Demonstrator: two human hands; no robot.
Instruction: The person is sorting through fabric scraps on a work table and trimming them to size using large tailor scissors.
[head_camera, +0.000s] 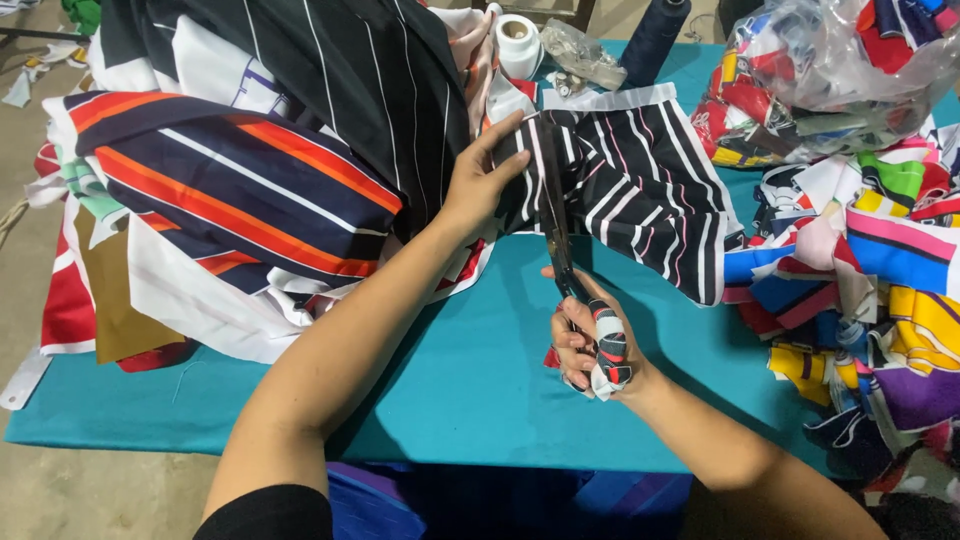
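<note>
The left hand (483, 178) lies flat, fingers spread, pressing on the black fabric piece with white and pink stripes (640, 190), which rests on the teal cloth-covered table (470, 370) at centre, its white hem toward the far edge. The right hand (590, 345) is closed around the fabric-wrapped handles of the dark metal scissors (556, 225); the blades run upward along the left edge of the striped piece, just beside the left fingertips, and how far apart they stand cannot be told. Left of the hands, a heap of navy, orange and white striped cloth (230, 190) overlaps a larger black pinstriped cloth (350, 70). At the far edge stand a white roll of tape or thread (519, 42), a small clear plastic bag of small parts (585, 55) and a dark navy thread cone (655, 35). At upper right sits a large clear plastic bag stuffed with multicoloured fabric scraps (830, 70), knotted shut. Below it, a loose pile of bright multicoloured offcuts (880, 290) covers the table's right side.
</note>
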